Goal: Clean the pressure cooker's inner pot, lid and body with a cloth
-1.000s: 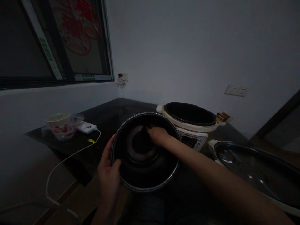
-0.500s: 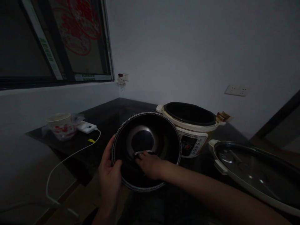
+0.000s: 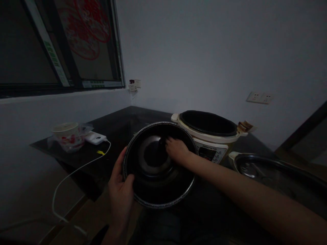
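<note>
A dark round inner pot [image 3: 143,200] is tilted with its opening toward me, over the front edge of a black counter [image 3: 122,122]. My left hand [image 3: 120,190] grips its rim at the lower left, thumb inside. My right hand [image 3: 177,149] reaches into the pot, fingers curled against the upper right of the inner wall beside the shiny ring on the bottom. The dim light hides whether that hand holds anything. Just behind the pot stands a cream electric cooker [image 3: 212,136], open and without a lid.
A glass lid [image 3: 276,173] lies on the counter at the right. At the left are a wrapped paper bowl [image 3: 66,135] and a white power bank [image 3: 95,137] whose cable [image 3: 76,170] hangs over the edge. A window fills the upper left; a wall socket [image 3: 259,97] is at the right.
My right hand went from the pot's upper wall down to its lower wall and back up to the upper right. The left hand kept its grip on the rim.
</note>
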